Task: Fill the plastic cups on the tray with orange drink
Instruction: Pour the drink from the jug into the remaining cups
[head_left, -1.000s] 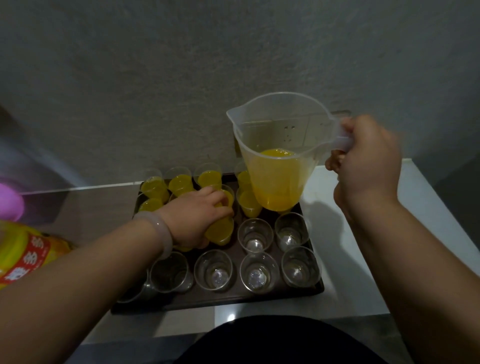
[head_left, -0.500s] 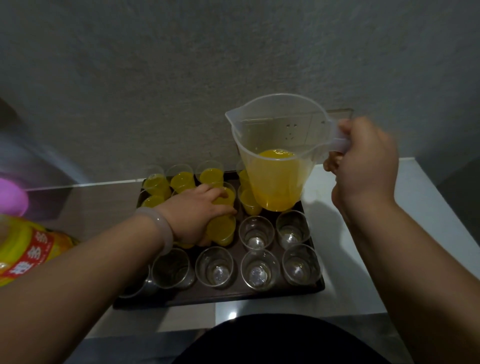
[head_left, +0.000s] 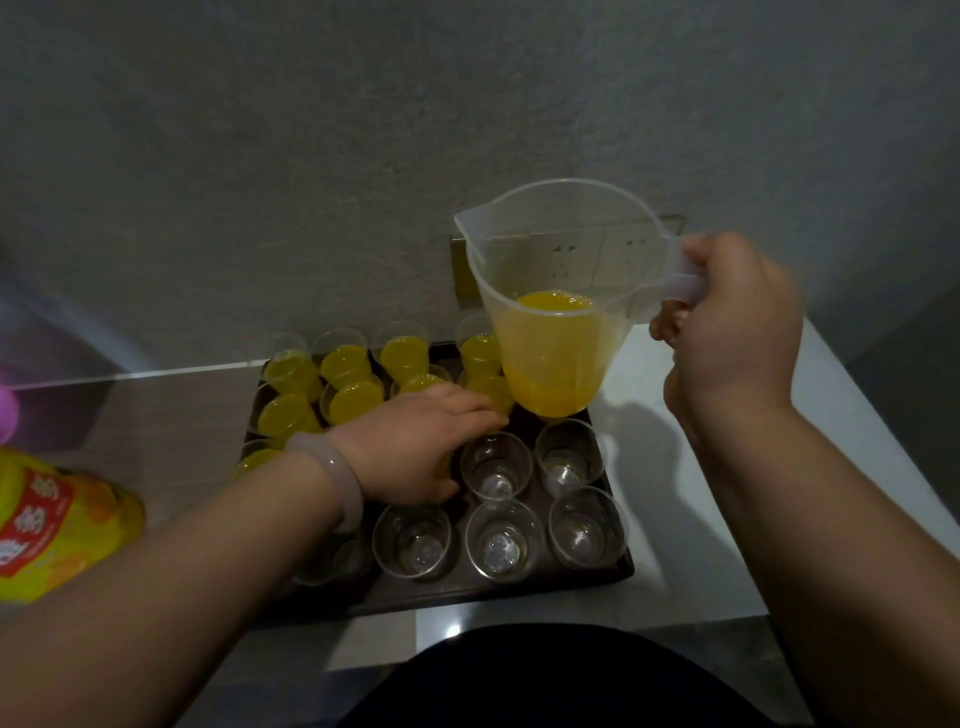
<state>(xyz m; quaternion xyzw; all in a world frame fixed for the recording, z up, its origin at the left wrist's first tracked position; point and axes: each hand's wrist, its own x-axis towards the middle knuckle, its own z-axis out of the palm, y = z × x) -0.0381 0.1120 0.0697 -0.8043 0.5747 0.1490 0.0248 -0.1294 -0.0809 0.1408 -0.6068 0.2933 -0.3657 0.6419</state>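
Plastic cups (head_left: 496, 465) stand in rows on the dark tray (head_left: 621, 569), back ones orange, front ones empty. Left hand (head_left: 410, 452) curls over a filled cup (head_left: 445, 464) mid-tray. Right hand (head_left: 732, 322) grips the handle of the part-full jug (head_left: 550, 312), held above the tray.

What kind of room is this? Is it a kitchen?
Probably a home or office corner set up for serving drinks, not clearly a kitchen: a white table against a grey wall with a socket panel, a tray of plastic cups, a jug of orange drink.
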